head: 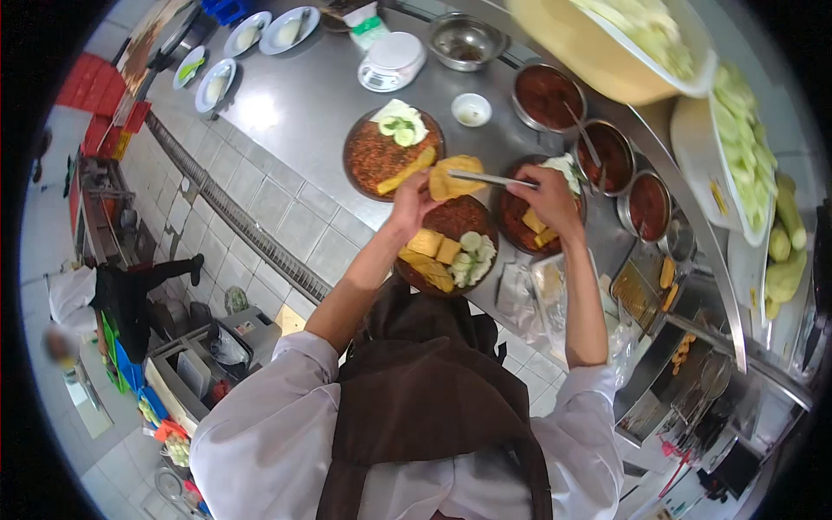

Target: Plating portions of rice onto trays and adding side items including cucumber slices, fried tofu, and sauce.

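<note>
My left hand (pixel 413 201) holds a flat yellow piece of food (pixel 458 176) by its left edge, above the plates. Between the fingers of my right hand (pixel 549 198) is a metal utensil (pixel 497 178), whose end lies across that yellow piece. Left of it a round brown plate (pixel 356 179) bears red sauced food, sliced cucumber and a yellow strip. The nearest plate (pixel 426 286) holds yellow blocks, folded yellow pieces, cucumber and red sauce. Under my right hand lies another plate (pixel 513 237) with red sauce and yellow pieces, partly hidden by the hand.
Metal bowls of red sauce (pixel 549 97) stand at the right, beside a small white bowl (pixel 471 110), a white kitchen scale (pixel 392 62) and a steel bowl (pixel 465 42). Large tubs of cut vegetables (pixel 692 156) sit on a raised shelf. A person (pixel 117 309) is at the far left.
</note>
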A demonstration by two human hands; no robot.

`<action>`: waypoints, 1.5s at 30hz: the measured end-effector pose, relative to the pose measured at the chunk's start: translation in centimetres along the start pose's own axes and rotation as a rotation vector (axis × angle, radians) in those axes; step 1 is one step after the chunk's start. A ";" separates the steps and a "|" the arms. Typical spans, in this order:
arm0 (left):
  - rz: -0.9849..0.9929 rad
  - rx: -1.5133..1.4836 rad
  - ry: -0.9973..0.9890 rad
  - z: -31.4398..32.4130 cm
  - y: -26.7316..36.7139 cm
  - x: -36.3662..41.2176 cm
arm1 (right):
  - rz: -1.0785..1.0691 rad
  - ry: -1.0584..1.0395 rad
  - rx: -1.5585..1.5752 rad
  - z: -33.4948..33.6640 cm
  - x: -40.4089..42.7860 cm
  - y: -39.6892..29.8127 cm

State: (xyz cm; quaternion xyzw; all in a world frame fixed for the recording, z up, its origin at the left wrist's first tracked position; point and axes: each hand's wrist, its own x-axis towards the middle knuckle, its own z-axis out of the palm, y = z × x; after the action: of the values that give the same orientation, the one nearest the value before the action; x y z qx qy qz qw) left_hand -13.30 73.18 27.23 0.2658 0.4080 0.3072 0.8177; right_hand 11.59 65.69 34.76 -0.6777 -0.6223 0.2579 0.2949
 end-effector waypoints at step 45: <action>0.505 1.631 0.342 -15.3 5.6 3.8 | -0.564 -0.062 -0.439 17.8 14.1 0.4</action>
State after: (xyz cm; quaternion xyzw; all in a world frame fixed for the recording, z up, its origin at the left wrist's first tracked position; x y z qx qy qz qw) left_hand -25.79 82.55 21.09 0.8013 0.5467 0.1269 0.2071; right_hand 0.47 81.15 22.37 -0.5184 -0.8340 0.0471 0.1828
